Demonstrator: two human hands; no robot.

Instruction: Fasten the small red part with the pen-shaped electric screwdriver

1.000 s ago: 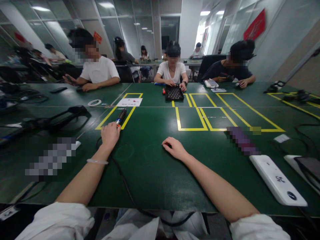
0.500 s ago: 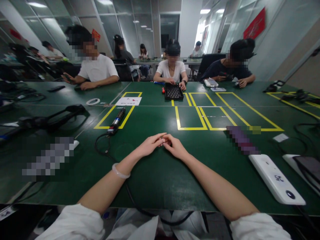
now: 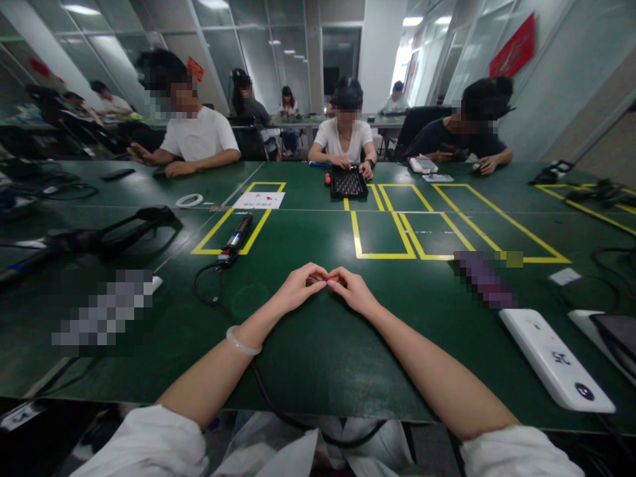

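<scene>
My left hand (image 3: 304,286) and my right hand (image 3: 350,289) meet at the fingertips over the green table (image 3: 318,358). Fingers and thumbs of both are closed in a pinch around something tiny with a reddish spot (image 3: 327,281) between them. Most of it is covered by the fingertips, so its kind cannot be made out. A pale bangle (image 3: 243,341) circles my left wrist.
Left of my hands lie a black cylindrical device (image 3: 237,235) with a cable and a printed paper (image 3: 259,200). A white power bank (image 3: 556,361) lies at right. Across the table, a person (image 3: 342,136) handles a black tray (image 3: 349,194). Yellow tape (image 3: 385,256) marks rectangles.
My fingers have shifted their grip: the left fingers are more curled, and a reddish spot now shows where a pale shiny bit did. The view has turned slightly left.
</scene>
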